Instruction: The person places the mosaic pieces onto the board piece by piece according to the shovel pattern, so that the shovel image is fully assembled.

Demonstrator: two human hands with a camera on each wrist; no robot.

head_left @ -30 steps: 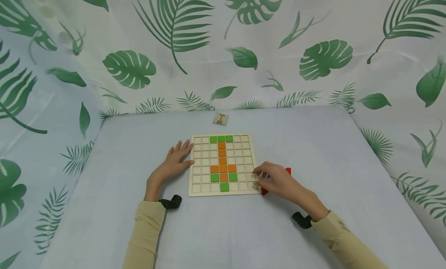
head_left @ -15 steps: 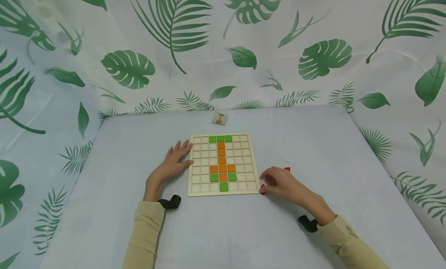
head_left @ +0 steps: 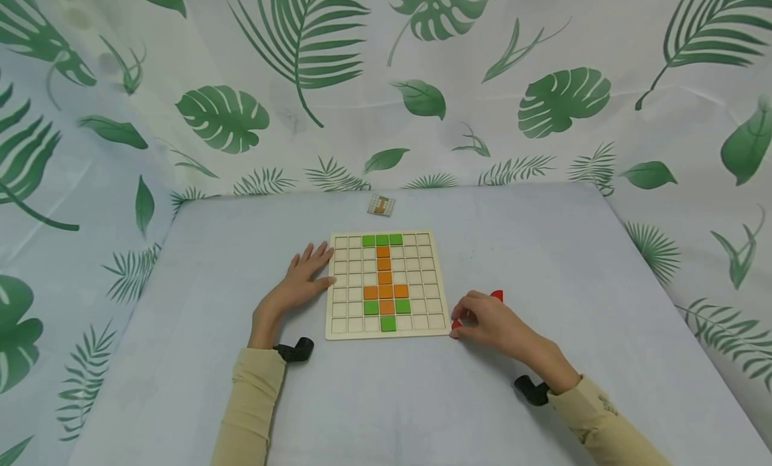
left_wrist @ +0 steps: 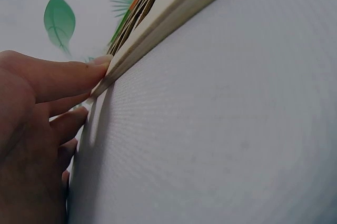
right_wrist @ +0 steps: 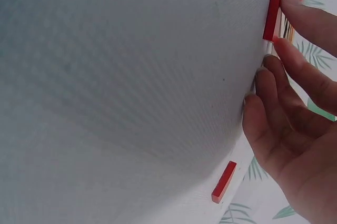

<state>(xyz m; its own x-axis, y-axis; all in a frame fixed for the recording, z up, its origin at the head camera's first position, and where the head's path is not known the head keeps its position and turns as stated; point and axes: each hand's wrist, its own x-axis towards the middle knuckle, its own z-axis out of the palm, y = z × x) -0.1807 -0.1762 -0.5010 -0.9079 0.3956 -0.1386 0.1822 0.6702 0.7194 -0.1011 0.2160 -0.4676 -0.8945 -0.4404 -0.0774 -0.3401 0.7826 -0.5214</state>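
A cream grid board (head_left: 354,322) lies on the table with green tiles (head_left: 388,324) and orange tiles (head_left: 384,278) set in some of its squares. My left hand (head_left: 297,283) rests flat at the board's left edge, fingers spread; the left wrist view shows the thumb (left_wrist: 73,79) touching the rim. Just off the lower right corner, my right hand (head_left: 491,325) pinches a red tile (right_wrist: 271,18) between thumb and forefinger, its other fingers loosely bent. A second red tile (head_left: 497,296) lies behind that hand, partly hidden by it.
Beyond the board, a small pattern card (head_left: 381,205) shows a similar orange and green figure. The white-covered table (head_left: 386,399) meets a leaf-printed cloth (head_left: 338,131) at the back and sides. Black wrist cameras (head_left: 297,351) stick out from both wrists.
My right hand has moved right, from over the board's right edge to the red tile beside the corner, and its thumb and forefinger have come together on it. The left hand stays put.
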